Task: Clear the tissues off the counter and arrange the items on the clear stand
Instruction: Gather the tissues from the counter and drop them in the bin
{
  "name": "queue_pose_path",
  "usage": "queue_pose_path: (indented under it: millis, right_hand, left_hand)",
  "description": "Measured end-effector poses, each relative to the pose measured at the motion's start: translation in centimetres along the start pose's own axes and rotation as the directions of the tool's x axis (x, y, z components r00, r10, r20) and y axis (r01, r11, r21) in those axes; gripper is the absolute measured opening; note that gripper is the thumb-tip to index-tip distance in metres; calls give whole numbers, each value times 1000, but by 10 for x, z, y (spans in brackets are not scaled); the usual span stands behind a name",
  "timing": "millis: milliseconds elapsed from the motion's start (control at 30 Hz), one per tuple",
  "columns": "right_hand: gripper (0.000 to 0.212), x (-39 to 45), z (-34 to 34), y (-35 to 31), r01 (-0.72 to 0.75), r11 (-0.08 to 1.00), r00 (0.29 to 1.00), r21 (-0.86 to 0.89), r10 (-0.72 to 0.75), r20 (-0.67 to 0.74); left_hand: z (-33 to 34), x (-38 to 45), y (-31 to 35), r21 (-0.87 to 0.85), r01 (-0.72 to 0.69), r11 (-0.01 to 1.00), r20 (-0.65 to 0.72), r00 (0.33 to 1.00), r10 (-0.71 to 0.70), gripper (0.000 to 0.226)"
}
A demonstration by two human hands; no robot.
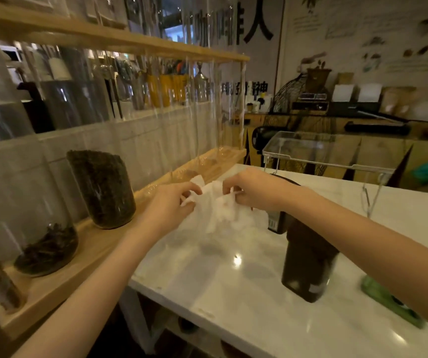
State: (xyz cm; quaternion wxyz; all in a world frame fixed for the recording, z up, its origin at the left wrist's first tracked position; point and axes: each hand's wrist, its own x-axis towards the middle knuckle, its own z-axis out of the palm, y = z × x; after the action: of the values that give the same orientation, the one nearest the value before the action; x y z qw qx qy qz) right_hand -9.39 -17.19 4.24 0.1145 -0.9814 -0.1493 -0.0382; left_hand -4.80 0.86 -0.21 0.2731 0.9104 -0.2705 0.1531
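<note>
Beneath our forearms the white marble table (233, 293) is carrying a tall dark brown bottle (308, 264). We are pinching a crumpled white tissue (218, 205) between both sets of fingers, left hand (167, 202) and right hand (251, 188) gripping opposite edges. Just beyond our right fingers a clear plastic stand (324, 153) is sitting on the table.

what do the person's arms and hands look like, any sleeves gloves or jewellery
Both forearms are bare from the frame's lower edge to the wrists, with no sleeves in view. The left hand and right hand wear no gloves, and no rings, watch or bracelets show.
</note>
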Motion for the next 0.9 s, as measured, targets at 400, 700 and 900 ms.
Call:
queue_pose_path:
  millis: [400,700,900]
  right_hand:
    - [30,-138,-42,7,-168,985,905,36,169,-390]
    - [33,-292,-28,2,-356,914,809,196,406,-425]
    - [24,-392,26,3,-451,853,790,264,519,-327]
  left_hand:
    - [-1,-43,120,-161,-320,934,-34,947,319,19]
    - [36,-114,216,-351,-368,861,230,858,460,32]
    - [78,-191,253,-442,-344,828,400,750,526,34]
